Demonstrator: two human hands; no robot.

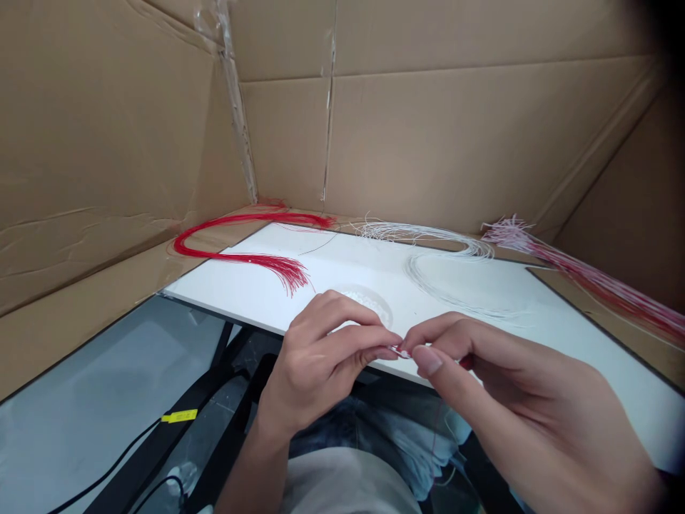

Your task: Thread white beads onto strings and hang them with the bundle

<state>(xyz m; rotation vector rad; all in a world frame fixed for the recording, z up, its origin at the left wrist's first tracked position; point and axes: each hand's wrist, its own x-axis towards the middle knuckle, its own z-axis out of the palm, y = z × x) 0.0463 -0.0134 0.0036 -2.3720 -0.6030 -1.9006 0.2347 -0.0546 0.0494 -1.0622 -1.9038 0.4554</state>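
Over the table's front edge, my left hand (332,353) and my right hand (497,385) meet fingertip to fingertip, both closed in a pinch. Between them shows a short stretch of thin red and white wires (400,351), with a small white piece at the right fingertips that is too small to name. A bit of red shows inside my right hand's grip. Thin strands hang below the hands over my lap. Behind my left hand lies a round shallow dish (386,308) of small white pieces, partly hidden by the fingers.
A curved bundle of red wires (187,243) lies at the back left of the white table (342,257). Looped white wires (471,246) lie at the back, and a red-and-white bundle (583,268) at the right. Cardboard walls (428,143) enclose the table. A yellow-tagged black cable (128,447) runs lower left.
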